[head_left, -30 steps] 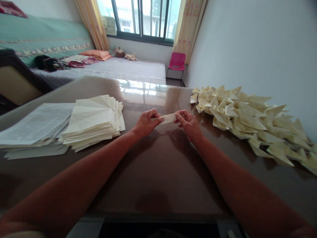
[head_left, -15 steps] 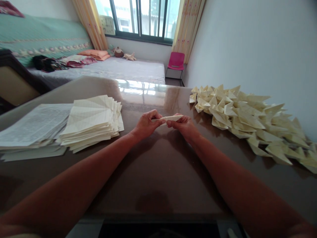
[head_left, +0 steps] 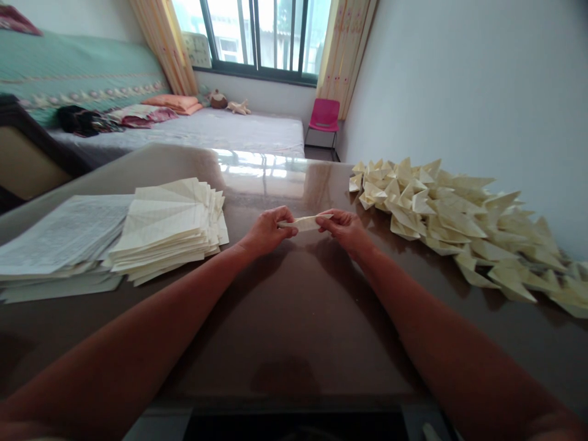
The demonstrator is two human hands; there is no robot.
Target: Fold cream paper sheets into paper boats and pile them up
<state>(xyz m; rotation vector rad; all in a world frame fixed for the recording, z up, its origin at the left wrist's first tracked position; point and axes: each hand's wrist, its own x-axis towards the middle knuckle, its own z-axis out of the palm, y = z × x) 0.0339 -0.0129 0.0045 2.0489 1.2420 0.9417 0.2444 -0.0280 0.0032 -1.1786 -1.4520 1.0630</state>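
A narrow strip of folded cream paper stretches between my two hands, above the middle of the brown table. My left hand pinches its left end between thumb and fingers. At the other end my right hand grips it the same way, with a pale tip showing over the fingers. The paper's finer folds are too small to make out. On the right lies a large heap of folded paper pieces with pointed tips. To the left sits a stack of creased cream sheets.
Beside the creased stack, farther left, is a pile of printed sheets. Beyond the table stand a bed and a pink chair under the window. A white wall runs along the right side.
My hands have drawn slightly apart along the folded paper, and more of its middle now shows. The right hand has shifted a little to the right. Both hands keep their hold.
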